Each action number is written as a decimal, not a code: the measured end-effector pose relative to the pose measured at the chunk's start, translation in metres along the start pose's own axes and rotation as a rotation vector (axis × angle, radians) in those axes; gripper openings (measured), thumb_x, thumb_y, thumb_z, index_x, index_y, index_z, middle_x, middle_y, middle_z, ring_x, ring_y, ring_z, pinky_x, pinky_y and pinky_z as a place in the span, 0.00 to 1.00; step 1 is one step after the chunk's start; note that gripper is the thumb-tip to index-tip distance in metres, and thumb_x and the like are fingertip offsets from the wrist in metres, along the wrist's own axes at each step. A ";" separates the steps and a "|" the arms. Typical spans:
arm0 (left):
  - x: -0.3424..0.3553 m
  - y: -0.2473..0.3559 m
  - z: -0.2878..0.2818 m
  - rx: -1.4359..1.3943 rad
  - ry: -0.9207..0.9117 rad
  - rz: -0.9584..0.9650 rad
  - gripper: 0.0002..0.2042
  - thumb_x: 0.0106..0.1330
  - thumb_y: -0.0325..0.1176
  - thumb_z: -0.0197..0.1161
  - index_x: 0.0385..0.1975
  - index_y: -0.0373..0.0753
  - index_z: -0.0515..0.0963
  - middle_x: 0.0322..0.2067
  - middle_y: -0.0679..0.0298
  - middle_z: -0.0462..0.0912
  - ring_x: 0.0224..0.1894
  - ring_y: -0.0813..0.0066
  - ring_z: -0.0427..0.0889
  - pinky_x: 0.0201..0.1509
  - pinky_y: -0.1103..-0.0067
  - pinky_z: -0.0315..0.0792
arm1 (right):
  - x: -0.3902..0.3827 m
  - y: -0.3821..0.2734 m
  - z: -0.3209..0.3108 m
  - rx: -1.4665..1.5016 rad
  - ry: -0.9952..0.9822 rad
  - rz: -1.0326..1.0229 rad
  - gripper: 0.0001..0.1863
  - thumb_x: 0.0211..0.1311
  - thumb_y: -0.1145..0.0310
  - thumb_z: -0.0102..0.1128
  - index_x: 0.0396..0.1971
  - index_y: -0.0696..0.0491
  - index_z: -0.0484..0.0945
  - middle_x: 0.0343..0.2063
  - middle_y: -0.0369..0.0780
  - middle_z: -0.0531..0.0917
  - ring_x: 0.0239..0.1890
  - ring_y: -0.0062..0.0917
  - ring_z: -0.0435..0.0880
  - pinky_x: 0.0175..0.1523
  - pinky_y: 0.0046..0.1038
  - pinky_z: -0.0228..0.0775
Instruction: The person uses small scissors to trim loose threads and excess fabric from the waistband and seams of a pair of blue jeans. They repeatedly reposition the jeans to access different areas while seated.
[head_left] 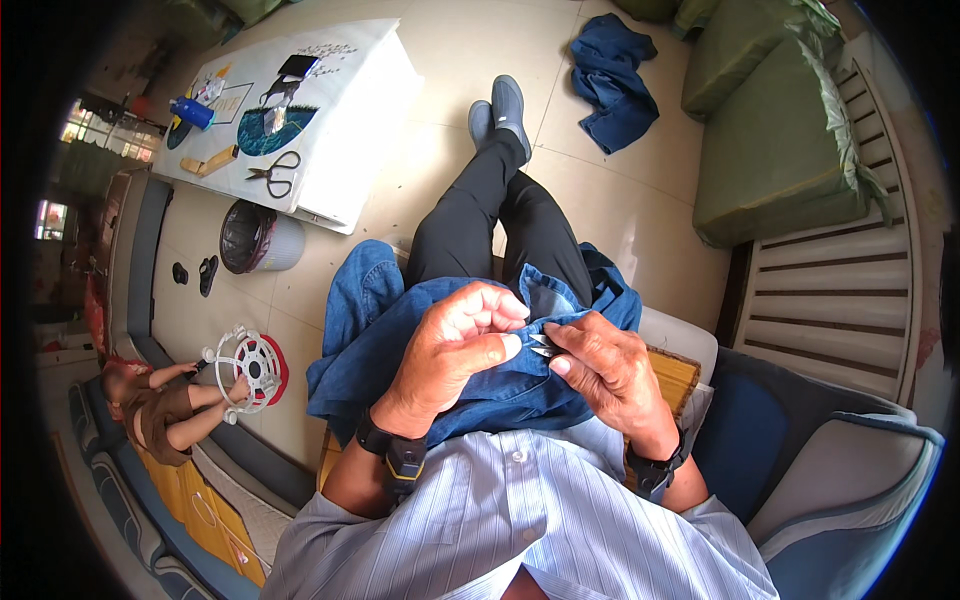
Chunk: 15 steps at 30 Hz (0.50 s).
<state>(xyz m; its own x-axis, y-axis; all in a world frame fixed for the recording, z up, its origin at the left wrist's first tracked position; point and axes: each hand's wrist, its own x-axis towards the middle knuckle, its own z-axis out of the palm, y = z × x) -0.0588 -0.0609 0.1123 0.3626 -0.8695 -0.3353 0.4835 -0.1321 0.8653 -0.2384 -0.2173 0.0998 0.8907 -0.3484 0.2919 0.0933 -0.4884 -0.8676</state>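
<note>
Blue denim garment [465, 400] lies bunched across my lap, with one edge raised between my hands. My left hand [455, 345] is closed in a pinch on that denim edge, thumb and fingertips together. Small thread snips [541, 346] show as two pointed metal blades, slightly apart, at the edge of the cloth. Around them is closed my right hand [608, 370], which hides the handle. The blade tips point toward the left thumb and sit close to the denim. Whether any thread lies between the blades is too small to tell.
A white table [370, 110] at the far left bears black-handled scissors [278, 175] and a blue bottle [192, 112]. Beside it stands a waste bin [275, 242]. Another denim piece [612, 80] lies on the floor. A person [165, 410] sits on the left near a white round frame [248, 368].
</note>
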 end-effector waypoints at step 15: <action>0.005 -0.008 -0.006 -0.192 -0.008 -0.041 0.17 0.61 0.20 0.66 0.51 0.31 0.78 0.44 0.62 0.83 0.47 0.76 0.81 0.54 0.81 0.74 | 0.003 0.006 0.004 0.080 -0.008 -0.007 0.13 0.66 0.73 0.70 0.47 0.62 0.84 0.33 0.44 0.85 0.34 0.36 0.85 0.39 0.33 0.77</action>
<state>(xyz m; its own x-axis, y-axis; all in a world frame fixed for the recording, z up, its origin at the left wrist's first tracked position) -0.0564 -0.0614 0.1014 0.3335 -0.8692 -0.3650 0.6409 -0.0749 0.7639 -0.2333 -0.2176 0.0937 0.8935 -0.3382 0.2953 0.1349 -0.4251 -0.8950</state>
